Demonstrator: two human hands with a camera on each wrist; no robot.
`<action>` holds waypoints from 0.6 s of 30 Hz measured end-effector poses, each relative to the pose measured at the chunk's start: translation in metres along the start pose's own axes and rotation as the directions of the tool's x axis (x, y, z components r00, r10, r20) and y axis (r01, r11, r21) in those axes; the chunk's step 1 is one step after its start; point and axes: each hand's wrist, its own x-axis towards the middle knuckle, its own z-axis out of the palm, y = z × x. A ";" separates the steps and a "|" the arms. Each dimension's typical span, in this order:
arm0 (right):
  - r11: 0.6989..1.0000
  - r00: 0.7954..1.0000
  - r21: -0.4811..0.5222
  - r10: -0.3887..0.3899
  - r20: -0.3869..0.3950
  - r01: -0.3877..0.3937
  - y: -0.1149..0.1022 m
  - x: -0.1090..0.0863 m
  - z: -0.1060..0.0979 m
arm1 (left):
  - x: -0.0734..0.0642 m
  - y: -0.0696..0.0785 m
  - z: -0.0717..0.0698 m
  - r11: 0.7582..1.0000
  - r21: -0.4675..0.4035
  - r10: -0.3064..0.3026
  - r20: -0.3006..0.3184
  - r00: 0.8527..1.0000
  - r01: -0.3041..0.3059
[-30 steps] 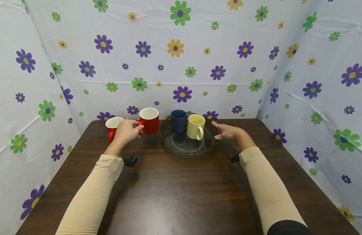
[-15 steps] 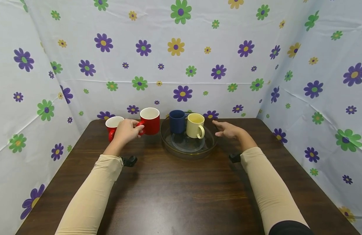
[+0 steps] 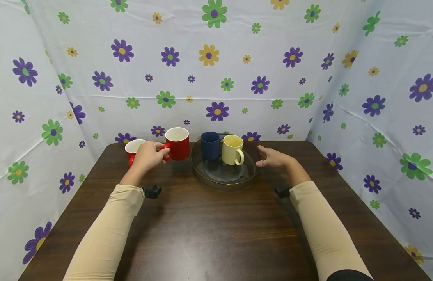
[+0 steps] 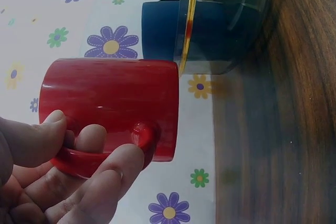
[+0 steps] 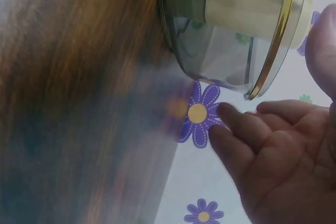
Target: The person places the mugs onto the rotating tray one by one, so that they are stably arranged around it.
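Note:
My left hand (image 3: 146, 156) pinches the handle of a red mug (image 3: 178, 143) with a white inside. In the left wrist view this red mug (image 4: 110, 103) is upright in the room, its base raised off the tabletop. A second red mug (image 3: 133, 146) stands left of the hand, partly hidden by it. A round clear glass dish (image 3: 225, 186) with a gold rim holds a navy mug (image 3: 210, 146) and a pale yellow mug (image 3: 232, 150). Beside the dish's right edge my right hand (image 3: 274, 157) has its fingers extended, and in the right wrist view a small gap separates its fingertips from the glass.
The dark wood table (image 3: 216, 234) runs back to a white flowered cloth (image 3: 216, 82). That cloth also covers both sides. A dark wrist device (image 3: 152, 192) is under the left cuff, and another dark wrist device (image 3: 282, 191) is by the right cuff.
The navy and yellow mugs have shifted slightly left within the dish. My right hand has drawn a little away to the right. The left hand keeps its grip on the red mug, nearly still.

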 end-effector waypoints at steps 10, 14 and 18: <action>0.998 0.998 -0.043 0.052 -0.016 -0.053 -0.007 -0.005 0.011 | 0.002 0.002 -0.004 1.000 -0.027 0.003 0.004 1.000 -0.002; 0.998 0.999 -0.055 0.032 -0.023 -0.034 -0.007 -0.004 0.010 | 0.004 0.003 -0.005 0.999 -0.040 0.005 0.014 1.000 -0.005; 0.998 0.999 -0.056 0.032 -0.023 -0.033 -0.007 -0.003 0.009 | 0.004 0.004 -0.007 0.999 -0.049 0.004 0.027 1.000 -0.002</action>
